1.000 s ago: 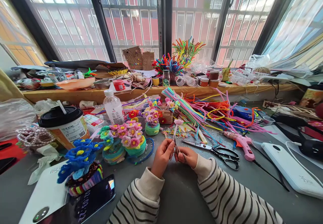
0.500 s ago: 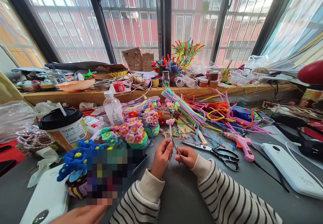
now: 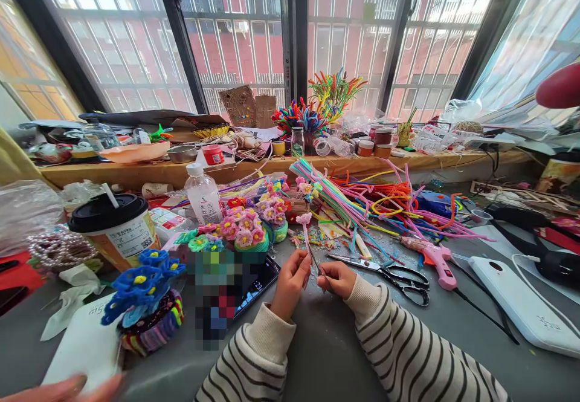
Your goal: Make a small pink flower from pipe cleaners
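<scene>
A small pink pipe-cleaner flower (image 3: pixel 304 218) stands upright above my left hand (image 3: pixel 293 278). Thumb and fingers of that hand are closed round its stem, just under the pink part. My right hand (image 3: pixel 336 279) pinches the dark lower end of the same stem, close beside the left. The fingertips cover part of the stem. To the right of my hands lie scissors (image 3: pixel 399 277) with black handles. Left of them are pots of finished pipe-cleaner flowers, pink ones (image 3: pixel 242 228) and blue ones (image 3: pixel 142 281).
A phone (image 3: pixel 256 284), partly blurred out, lies by my left wrist. Another person's hand (image 3: pixel 72 388) is at the lower left. A pink glue gun (image 3: pixel 437 263), a white power bank (image 3: pixel 521 305) and a heap of pipe cleaners (image 3: pixel 330 193) lie right and behind. A lidded cup (image 3: pixel 118 233) stands left.
The other person's hand has drawn away to the lower left, and the phone now lies by my left wrist with its screen showing. My hands keep nearly the same hold.
</scene>
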The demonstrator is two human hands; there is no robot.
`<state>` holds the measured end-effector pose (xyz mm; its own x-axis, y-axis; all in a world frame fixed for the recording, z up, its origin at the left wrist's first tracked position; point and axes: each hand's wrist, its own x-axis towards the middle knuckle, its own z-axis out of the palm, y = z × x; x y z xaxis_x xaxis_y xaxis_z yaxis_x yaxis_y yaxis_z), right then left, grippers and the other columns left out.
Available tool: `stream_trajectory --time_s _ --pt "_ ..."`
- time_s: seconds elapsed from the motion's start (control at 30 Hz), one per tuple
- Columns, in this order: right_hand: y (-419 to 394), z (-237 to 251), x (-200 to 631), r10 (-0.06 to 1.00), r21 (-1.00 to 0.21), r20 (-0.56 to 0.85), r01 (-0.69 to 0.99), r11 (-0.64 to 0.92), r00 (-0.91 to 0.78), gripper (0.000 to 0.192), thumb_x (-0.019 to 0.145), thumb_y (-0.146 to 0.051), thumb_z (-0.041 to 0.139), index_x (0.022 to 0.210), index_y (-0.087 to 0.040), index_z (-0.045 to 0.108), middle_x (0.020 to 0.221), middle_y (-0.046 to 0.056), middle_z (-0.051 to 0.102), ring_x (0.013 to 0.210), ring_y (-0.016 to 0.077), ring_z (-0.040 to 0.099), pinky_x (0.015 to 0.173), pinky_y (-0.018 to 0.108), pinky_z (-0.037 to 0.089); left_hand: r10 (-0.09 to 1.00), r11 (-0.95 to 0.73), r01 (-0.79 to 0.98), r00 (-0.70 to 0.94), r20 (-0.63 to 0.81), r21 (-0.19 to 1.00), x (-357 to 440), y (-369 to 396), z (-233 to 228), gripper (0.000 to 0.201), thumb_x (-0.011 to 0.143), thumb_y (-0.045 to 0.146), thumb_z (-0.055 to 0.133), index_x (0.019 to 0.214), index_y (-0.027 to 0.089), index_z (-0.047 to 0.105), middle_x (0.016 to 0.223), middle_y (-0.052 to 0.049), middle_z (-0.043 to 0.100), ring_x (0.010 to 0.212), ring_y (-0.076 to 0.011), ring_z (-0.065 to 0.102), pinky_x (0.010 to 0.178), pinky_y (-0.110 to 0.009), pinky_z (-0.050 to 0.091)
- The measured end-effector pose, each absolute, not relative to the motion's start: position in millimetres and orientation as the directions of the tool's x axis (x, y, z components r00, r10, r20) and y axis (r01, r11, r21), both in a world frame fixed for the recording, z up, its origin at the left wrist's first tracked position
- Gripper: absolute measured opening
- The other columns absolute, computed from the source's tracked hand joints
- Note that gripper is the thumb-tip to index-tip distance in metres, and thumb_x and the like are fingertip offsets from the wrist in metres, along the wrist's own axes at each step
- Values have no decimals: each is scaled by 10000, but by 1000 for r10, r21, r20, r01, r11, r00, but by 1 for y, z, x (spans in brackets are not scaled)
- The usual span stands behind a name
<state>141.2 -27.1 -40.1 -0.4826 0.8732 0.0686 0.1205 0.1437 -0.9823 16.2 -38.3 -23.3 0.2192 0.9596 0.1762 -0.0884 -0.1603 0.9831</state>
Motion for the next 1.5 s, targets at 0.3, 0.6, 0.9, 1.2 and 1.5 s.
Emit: stream_trajectory --time_s 0.3,0.6,0.9,1.2,1.5 --pt "-26 -37 145 890 -972 73 168 165 -449 490 508 -640 453 442 -168 336 359 -73 297 349 29 253 358 188 176 956 -113 -85 263 131 990 18 -37 -26 211 715 363 413 653 163 391 463 72 266 390 -40 238 370 -185 179" --pt "-25 -44 141 921 -956 98 223 193 -377 471 541 -614 454 440 -170 333 385 -52 368 363 38 274 373 188 204 969 -173 -53 168 180 983 18 -38 -23 198 730 337 390 639 161 381 452 72 303 403 -46 283 406 -177 249" --pt "-27 -45 140 914 -953 95 230 198 -394 477 554 -625 430 452 -167 345 411 -37 385 386 48 306 385 192 219 971 -185 10 156 182 983 18 -37 -24 195 718 343 406 673 154 417 475 68 319 397 -40 276 381 -172 226" --pt "-28 -43 141 915 -945 113 243 219 -388 513 565 -658 369 450 -157 371 405 -42 352 390 48 296 389 193 215 963 -207 38 182 197 978 18 -36 -29 194 691 342 445 660 151 443 502 58 350 412 -37 292 398 -171 227" --pt "-28 -39 141 899 -948 67 254 193 -433 532 533 -687 355 440 -163 358 379 -55 315 367 42 267 372 191 191 965 -202 24 175 195 979 17 -36 -27 189 715 336 412 656 156 416 481 62 317 408 -40 273 391 -169 218"
